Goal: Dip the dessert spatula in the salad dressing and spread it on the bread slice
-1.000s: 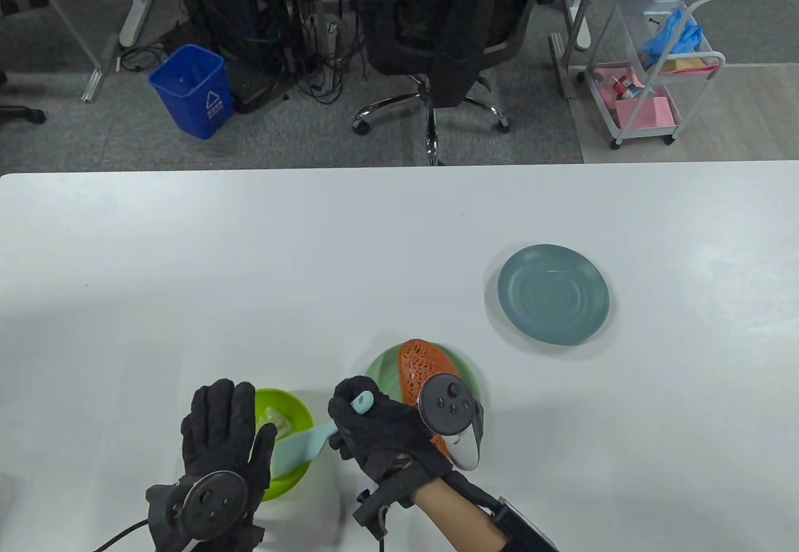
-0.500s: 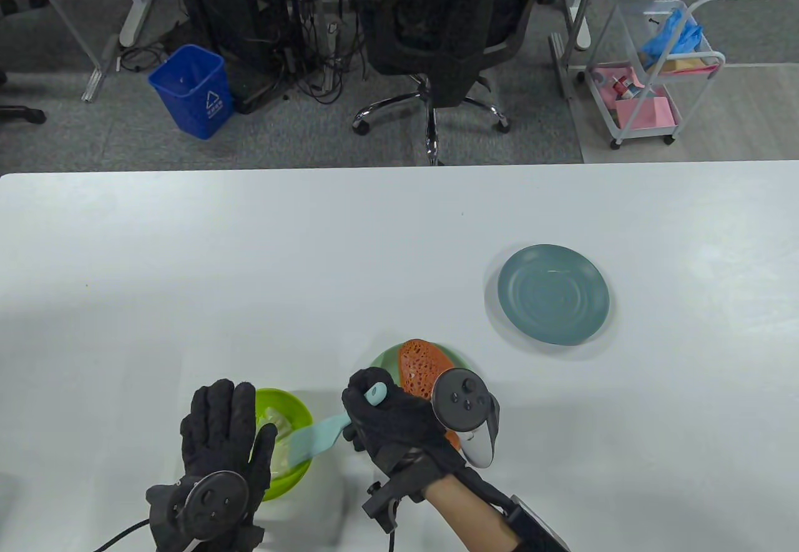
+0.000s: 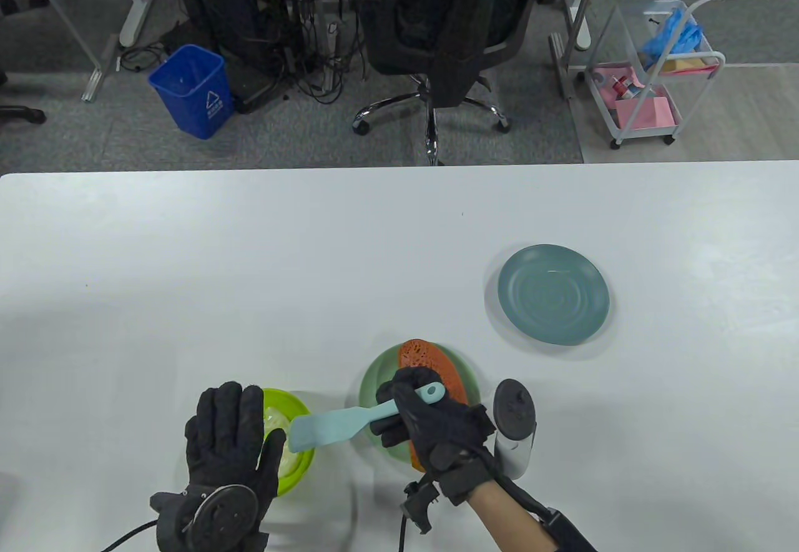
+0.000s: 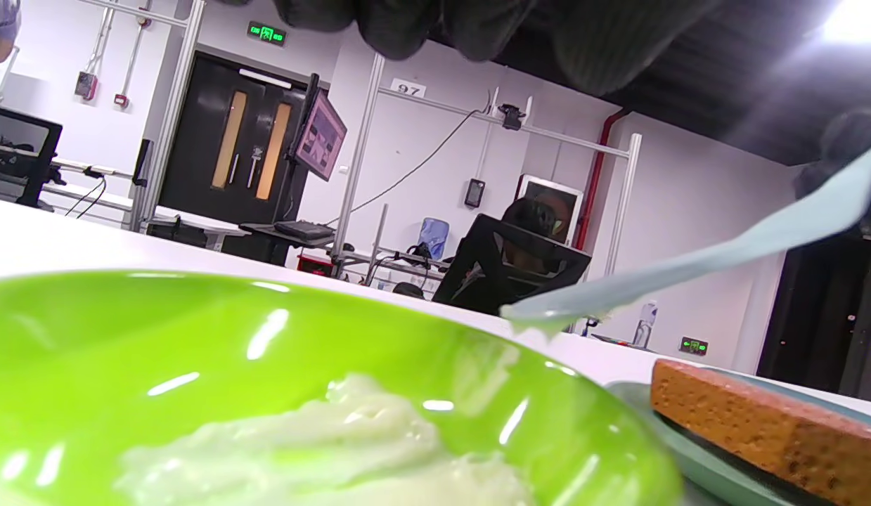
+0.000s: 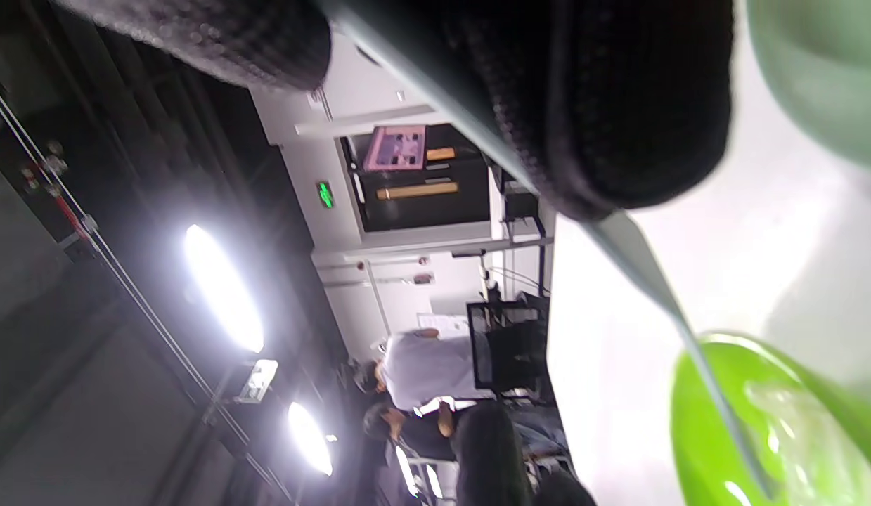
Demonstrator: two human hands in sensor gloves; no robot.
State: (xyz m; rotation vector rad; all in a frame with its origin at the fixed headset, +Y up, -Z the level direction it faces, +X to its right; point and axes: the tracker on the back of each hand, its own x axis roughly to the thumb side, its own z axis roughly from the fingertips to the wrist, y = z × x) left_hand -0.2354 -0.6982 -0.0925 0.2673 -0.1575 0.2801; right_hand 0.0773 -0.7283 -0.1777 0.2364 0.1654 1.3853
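table view: right hand [image 3: 440, 430] grip is closed around the handle of the dessert spatula [image 3: 349, 422], blade raised over the right rim of the lime bowl [image 3: 298, 461] of salad dressing [image 4: 323, 450]. left hand [image 3: 228, 436] lies flat, fingers spread, against the bowl's left side. bread slice [image 3: 431, 364] lies on the green plate [image 3: 377, 383] just beside the bowl on the bench [image 3: 249, 277].

Table cam overhead; wrist cams low, close — right sideways — sharing lime bowl [image 4: 196, 337].
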